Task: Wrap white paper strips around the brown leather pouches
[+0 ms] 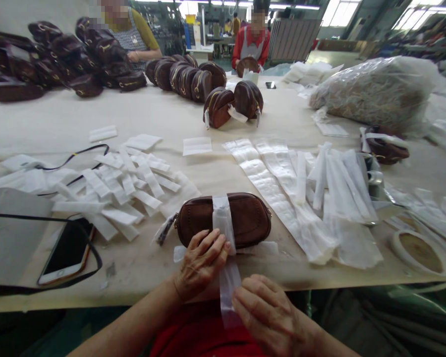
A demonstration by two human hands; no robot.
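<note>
A small brown leather bag lies at the table's near edge, with a zip pull at its left end. A translucent white wrapping strip crosses over its middle and hangs down past the table edge. My left hand rests on the strip at the bag's near side, its fingers stretched out and pressing it down. Below it, my right hand has its fingers closed at the edge of the hanging end of the strip. Another white piece sticks out from under the bag on both sides.
Loose white strips lie to the left, near a phone and a black cord. Plastic sleeves and a tape roll lie right. Farther back are brown bags, a large plastic sack and two people.
</note>
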